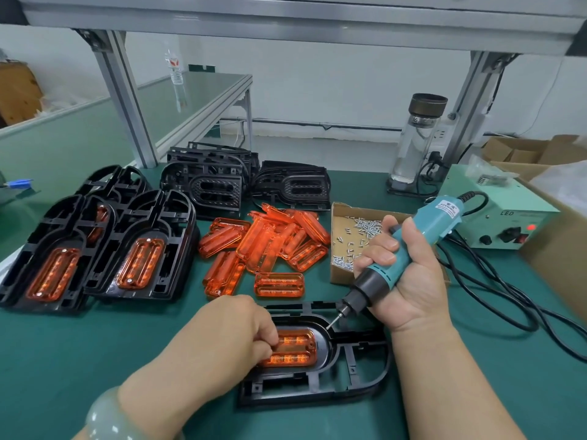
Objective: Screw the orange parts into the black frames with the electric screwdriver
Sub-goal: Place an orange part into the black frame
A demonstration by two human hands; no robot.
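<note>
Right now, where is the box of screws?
In the head view, the cardboard screw box sits right of centre, between the loose orange parts and the pale green control box, partly behind the right hand.

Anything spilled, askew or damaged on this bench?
Nothing stands out. The screws lie inside their cardboard box, the loose orange parts sit in an untidy heap mid-table, and nothing looks visibly damaged.

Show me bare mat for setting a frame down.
Near left: green mat between the assembled frames and the left hand. A narrower strip sits below the cables, far right. Orange parts and screw box crowd the middle.
</note>
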